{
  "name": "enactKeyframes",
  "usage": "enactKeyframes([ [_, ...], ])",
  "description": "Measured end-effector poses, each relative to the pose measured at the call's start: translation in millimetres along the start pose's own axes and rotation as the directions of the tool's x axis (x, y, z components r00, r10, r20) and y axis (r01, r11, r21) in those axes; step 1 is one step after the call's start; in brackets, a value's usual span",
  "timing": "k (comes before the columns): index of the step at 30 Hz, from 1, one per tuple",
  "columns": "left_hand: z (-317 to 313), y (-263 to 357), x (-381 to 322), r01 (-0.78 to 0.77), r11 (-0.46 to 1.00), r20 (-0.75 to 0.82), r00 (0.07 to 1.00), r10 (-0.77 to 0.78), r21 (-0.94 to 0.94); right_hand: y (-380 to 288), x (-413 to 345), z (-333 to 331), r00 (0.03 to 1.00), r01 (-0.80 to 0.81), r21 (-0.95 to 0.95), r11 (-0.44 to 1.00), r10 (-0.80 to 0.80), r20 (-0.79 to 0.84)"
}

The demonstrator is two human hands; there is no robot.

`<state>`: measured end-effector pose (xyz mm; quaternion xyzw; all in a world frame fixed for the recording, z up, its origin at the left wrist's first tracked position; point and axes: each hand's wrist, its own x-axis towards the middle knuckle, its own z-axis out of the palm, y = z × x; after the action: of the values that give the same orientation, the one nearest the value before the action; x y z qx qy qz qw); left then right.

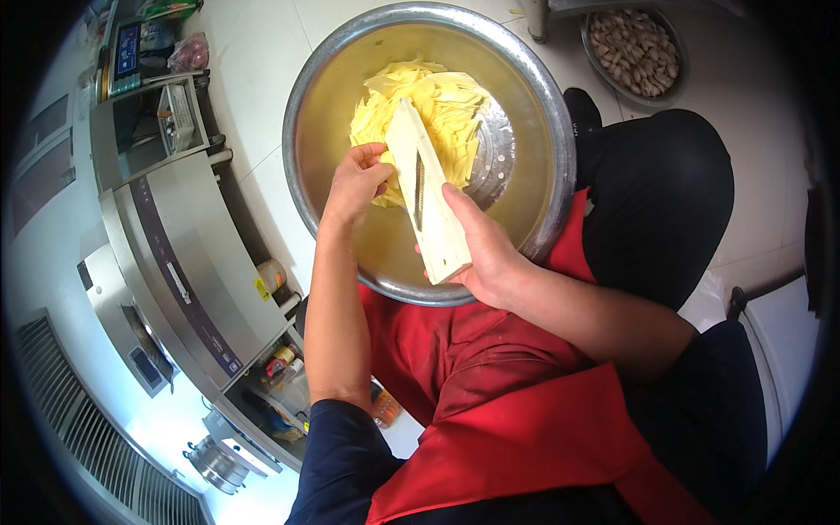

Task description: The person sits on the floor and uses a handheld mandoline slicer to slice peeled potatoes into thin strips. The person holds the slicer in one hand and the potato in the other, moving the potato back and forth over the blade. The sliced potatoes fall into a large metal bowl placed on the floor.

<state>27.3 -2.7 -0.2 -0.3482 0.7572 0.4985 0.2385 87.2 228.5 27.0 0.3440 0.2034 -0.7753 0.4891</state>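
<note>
My right hand grips the lower end of a wooden hand slicer with a slanted metal blade slot. The slicer tilts over a large steel basin, its far end above the pile. My left hand pinches a small yellow piece, apparently potato, against the slicer's left edge. Beneath lies a heap of thin pale-yellow slices and strips on the basin's bottom, mostly at its far left and middle. Some of the right fingers are hidden behind the slicer.
A bowl of garlic cloves stands on the tiled floor at the far right. My bent knee and red apron border the basin. Along the left runs a stainless-steel counter, with a white basket farther along.
</note>
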Motion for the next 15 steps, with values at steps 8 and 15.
enactKeyframes([
  [8,-12,-18,-21,0.118,0.917,0.063,0.993,-0.102,-0.38,1,-1,1,1.0,-0.014,0.009,1.0,0.014,0.019],
  [15,23,7,-120,-0.134,0.895,-0.281,0.96,0.011,-0.424,-3,-2,1,0.999,0.008,0.038,0.999,-0.009,0.034],
])
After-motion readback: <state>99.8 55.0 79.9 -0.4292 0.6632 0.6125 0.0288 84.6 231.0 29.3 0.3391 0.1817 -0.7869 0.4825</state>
